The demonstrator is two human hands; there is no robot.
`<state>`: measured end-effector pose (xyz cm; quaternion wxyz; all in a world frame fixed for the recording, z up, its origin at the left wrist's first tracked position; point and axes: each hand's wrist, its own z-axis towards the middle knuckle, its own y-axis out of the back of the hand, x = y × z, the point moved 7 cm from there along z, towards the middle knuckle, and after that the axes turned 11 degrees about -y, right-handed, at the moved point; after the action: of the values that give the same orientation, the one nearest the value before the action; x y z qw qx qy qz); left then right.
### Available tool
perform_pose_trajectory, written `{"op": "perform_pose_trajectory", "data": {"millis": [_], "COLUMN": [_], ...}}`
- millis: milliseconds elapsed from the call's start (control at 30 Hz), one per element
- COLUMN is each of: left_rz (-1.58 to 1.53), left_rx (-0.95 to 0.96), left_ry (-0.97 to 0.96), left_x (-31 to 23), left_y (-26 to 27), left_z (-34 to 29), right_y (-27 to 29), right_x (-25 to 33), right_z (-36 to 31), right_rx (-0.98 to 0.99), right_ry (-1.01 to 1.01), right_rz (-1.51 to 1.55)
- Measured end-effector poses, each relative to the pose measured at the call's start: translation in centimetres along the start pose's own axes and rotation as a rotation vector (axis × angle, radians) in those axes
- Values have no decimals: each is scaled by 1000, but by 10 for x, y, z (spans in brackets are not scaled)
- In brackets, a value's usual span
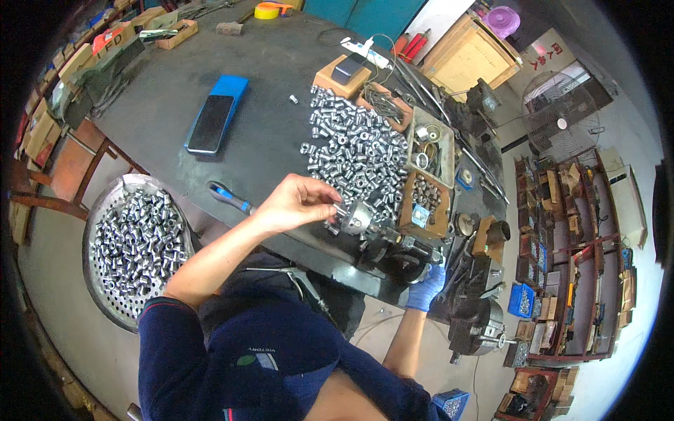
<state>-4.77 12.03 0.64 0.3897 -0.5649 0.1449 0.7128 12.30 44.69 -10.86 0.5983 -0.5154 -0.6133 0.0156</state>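
Note:
My bare left hand (298, 204) reaches in from the left, thumb and fingers pinched on a small metal part at the face of a round steel chuck (356, 218). The chuck belongs to a dark bench machine (400, 254) at the table's near edge. At the machine's right end is my right hand (427, 286), in a blue glove; its fingers are mostly hidden, so their grip does not show. Just beyond the chuck spreads a big heap of shiny metal fittings (354, 151).
A perforated metal bowl (105, 293) full of fittings stands at lower left. On the table lie a phone (212, 123) on a blue box, a blue-and-black handled tool (229, 197), a parts tray (441, 118) and a small-parts box (411, 223). Another chuck (484, 326) sits right.

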Motion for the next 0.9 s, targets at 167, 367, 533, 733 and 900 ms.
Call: {"op": "perform_pose_trajectory", "data": {"millis": [167, 367, 533, 733, 900], "left_rz": [-15, 33, -2, -61, 6], "left_rx": [-14, 32, 37, 43, 116], "left_ry": [7, 62, 51, 82, 45], "left_x": [10, 10, 12, 17, 11], "left_y": [-7, -6, -3, -6, -9], "left_z": [5, 8, 10, 8, 12], "right_y": [-1, 12, 1, -11, -19], "right_x": [1, 5, 15, 30, 38], "right_z": [-3, -14, -43, -58, -63], "right_rx": [-30, -35, 24, 116, 144], "right_ry": [0, -41, 4, 40, 18], "right_rz": [-5, 16, -74, -95, -141]}}
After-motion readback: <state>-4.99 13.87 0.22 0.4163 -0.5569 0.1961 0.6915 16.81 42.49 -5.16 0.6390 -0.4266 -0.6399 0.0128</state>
